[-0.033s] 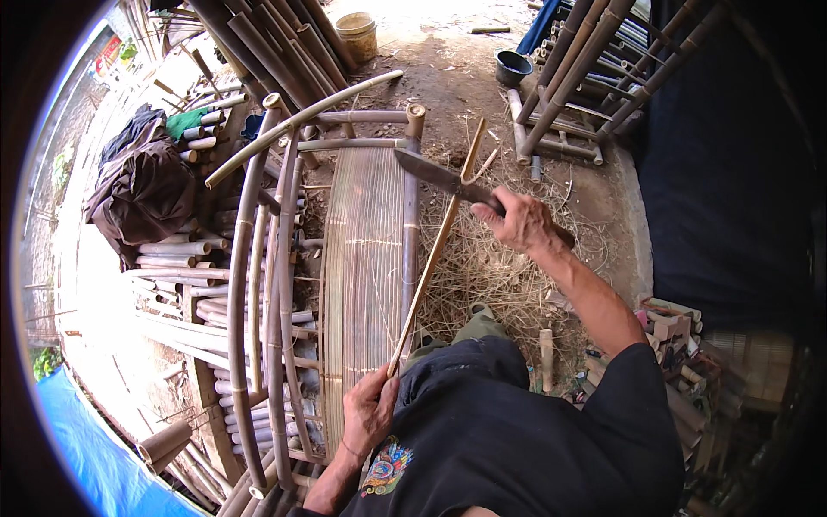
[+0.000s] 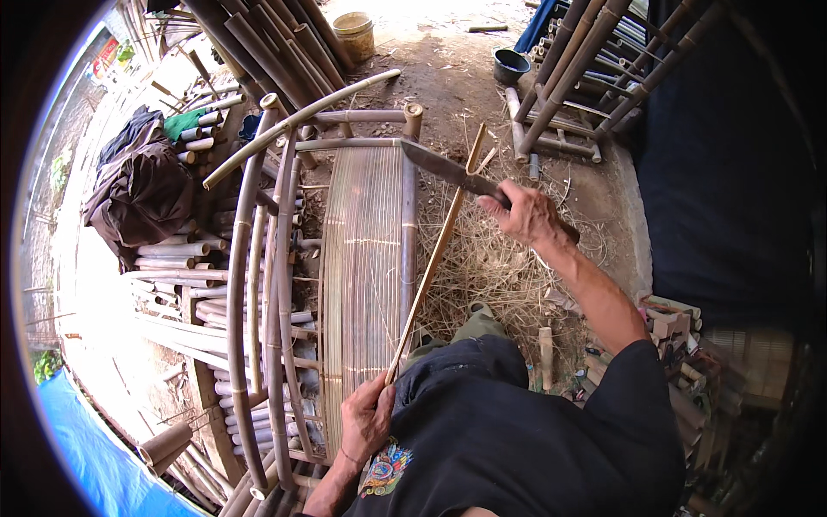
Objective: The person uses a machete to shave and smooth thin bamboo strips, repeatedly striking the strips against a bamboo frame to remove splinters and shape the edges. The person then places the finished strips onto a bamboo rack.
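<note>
- Left hand [image 2: 366, 418] closes round the lower end of the bamboo strip [image 2: 438, 246], near the slatted seat's [image 2: 362, 250] right edge, seemingly steadying it.
- Right hand [image 2: 527, 215] wraps the handle of the knife [image 2: 439, 164], blade across the strip.

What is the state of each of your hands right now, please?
Left hand: closed, holding the bamboo strip near its lower end in the picture.
Right hand: closed, holding the knife.

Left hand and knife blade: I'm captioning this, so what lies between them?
In the head view, a long, slim strip spans the stretch from the left hand to the knife blade.
</note>
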Demonstrator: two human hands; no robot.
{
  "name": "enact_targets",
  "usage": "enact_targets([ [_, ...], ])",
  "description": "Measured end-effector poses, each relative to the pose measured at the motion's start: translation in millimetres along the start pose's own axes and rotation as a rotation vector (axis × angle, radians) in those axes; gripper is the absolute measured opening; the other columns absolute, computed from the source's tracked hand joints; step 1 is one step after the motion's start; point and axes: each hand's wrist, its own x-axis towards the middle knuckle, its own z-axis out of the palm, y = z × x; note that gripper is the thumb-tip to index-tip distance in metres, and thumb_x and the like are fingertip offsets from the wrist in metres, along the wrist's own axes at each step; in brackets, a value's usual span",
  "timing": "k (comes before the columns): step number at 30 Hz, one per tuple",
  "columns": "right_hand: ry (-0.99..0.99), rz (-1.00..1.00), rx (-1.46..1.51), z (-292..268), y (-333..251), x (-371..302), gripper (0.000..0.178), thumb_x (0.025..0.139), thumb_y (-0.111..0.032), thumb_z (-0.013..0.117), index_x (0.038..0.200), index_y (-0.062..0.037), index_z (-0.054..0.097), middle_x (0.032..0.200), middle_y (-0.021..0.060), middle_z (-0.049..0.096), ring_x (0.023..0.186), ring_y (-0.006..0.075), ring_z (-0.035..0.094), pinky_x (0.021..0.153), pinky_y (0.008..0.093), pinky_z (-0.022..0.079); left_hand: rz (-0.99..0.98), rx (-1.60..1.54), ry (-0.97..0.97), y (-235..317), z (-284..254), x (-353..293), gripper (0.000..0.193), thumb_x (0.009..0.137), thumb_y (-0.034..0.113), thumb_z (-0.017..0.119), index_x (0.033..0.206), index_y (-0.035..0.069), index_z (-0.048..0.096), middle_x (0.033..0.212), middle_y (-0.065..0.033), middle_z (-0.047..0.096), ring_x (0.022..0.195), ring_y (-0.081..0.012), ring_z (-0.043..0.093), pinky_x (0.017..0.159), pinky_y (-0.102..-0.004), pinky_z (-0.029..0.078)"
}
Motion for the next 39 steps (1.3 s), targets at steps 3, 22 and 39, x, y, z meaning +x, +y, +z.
enact_targets([
  [3,0.023,-0.002,-0.028,-15.6,19.7,7.5,0.065,0.090,-0.072,0.041,0.076,-0.0095,0.053,0.053,0.0064,0.053,0.045,0.0209,0.055,0.042,0.0387,0.044,-0.008,0.056,-0.009,-2.7,-8.7,-18.9,0.026,0.090,0.006,0.062,0.115,0.000,0.065,0.073,-0.0156,0.055,0.064,-0.0248,0.057,0.061,-0.0327,0.046],
  [22,0.071,-0.195,0.170,37.4,-110.7,-33.7,0.059,0.092,-0.065,0.045,0.080,-0.0084,0.053,0.060,0.0075,0.057,0.049,0.0220,0.062,0.044,0.0363,0.053,-0.155,-0.460,0.068,19.8,17.8,89.6,0.029,0.100,0.023,0.054,0.103,-0.002,0.066,0.062,0.0022,0.054,0.056,-0.0034,0.047,0.049,-0.0216,0.037],
  [39,0.052,0.250,0.224,40.4,79.7,111.3,0.070,0.090,-0.076,0.032,0.077,-0.0111,0.057,0.054,0.0003,0.046,0.044,0.0128,0.045,0.039,0.0354,0.037,-0.442,-0.296,0.059,-10.8,-1.9,29.6,0.014,0.095,0.010,0.059,0.095,-0.003,0.063,0.062,-0.0035,0.053,0.060,-0.0050,0.050,0.055,-0.0233,0.043],
])
